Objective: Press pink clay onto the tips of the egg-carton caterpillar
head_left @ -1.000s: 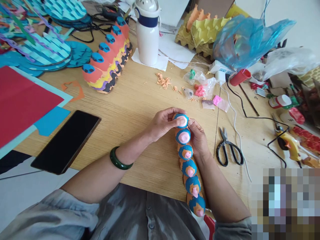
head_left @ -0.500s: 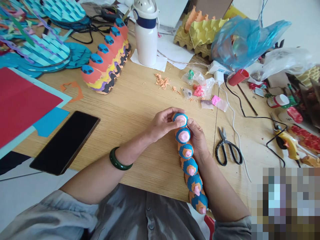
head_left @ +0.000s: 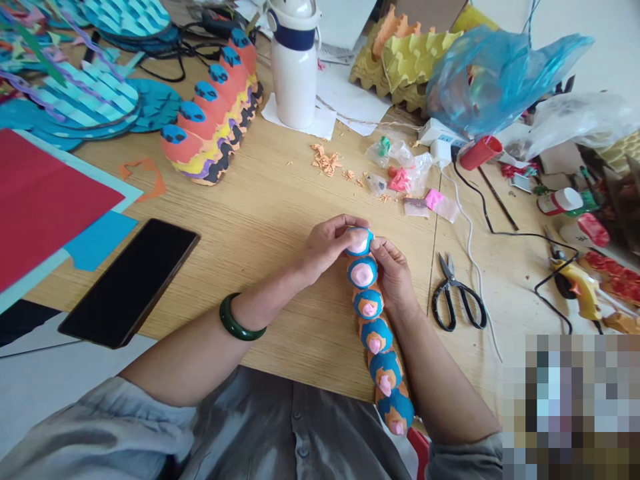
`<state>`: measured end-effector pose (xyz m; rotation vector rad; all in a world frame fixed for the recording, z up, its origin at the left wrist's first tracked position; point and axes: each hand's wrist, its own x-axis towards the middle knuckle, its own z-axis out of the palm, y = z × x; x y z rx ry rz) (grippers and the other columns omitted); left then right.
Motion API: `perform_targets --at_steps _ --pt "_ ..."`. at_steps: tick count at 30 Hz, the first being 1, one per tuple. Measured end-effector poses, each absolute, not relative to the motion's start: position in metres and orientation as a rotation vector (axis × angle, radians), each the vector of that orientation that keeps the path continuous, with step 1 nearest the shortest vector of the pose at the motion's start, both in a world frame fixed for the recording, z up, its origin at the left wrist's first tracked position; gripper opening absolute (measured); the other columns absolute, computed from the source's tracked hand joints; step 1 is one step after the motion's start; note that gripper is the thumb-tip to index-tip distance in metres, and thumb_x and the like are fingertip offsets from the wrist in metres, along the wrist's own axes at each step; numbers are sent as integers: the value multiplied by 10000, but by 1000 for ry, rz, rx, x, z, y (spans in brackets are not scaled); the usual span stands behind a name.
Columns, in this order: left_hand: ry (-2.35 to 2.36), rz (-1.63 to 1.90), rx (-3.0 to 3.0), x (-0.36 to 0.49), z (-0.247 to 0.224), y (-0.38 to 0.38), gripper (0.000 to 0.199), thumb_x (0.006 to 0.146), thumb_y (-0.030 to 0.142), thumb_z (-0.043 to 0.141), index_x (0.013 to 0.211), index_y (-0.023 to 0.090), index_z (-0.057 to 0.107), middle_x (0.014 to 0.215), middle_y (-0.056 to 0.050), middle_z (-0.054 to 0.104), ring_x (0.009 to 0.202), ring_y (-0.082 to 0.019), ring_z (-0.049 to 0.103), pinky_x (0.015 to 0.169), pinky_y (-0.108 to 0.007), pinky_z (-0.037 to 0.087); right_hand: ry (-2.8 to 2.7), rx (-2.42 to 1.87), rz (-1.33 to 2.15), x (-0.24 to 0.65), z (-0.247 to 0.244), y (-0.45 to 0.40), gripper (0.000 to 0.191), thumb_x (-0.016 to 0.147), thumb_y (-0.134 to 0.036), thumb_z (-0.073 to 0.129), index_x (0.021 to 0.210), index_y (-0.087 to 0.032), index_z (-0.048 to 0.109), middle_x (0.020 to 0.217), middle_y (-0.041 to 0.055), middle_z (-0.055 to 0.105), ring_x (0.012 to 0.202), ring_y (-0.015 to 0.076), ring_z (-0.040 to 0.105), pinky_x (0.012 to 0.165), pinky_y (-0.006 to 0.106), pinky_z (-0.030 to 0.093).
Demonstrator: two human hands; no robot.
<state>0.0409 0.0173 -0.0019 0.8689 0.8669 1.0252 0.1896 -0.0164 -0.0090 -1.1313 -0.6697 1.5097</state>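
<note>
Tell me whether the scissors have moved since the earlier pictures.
No; the scissors lie in the same place, just right of the table seam.

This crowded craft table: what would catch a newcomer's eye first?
Probably the bumpy strip in blue, orange and pink, its far end held between the left hand and the right hand at the table's near edge. Next might come the bigger orange-red piece with blue-topped bumps, lying beyond the black phone. The shiny blue plastic bag at the far right also stands out.
</note>
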Motion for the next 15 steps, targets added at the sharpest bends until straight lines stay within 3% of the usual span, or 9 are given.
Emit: perform_targets --at_steps 3,8,15 --pt "880 1041 828 41 -1 17 396 695 414 865 981 162 757 919 -29 757 845 -154 666 741 -246 537 -659 -1135 1523 190 -9 -17 304 709 -459 912 727 -229 715 665 -50 649 578 103 493 559 247 414" --pt "713 968 726 38 2 18 549 770 631 809 1062 167 789 988 -66 774 867 -176 691 731 -267 554 -579 -1086 1553 191 -3 -16 308 704 -460 896 743 -233 693 687 -43 643 616 125 515 587 262 466" --pt "745 1033 841 38 0 17 542 677 461 935 1100 162 776 956 -45 776 875 -162 690 790 -265 564 -624 -1055 1601 193 -5 -16 298 754 -463 863 755 -235 670 659 -52 601 581 118 493 561 267 456"
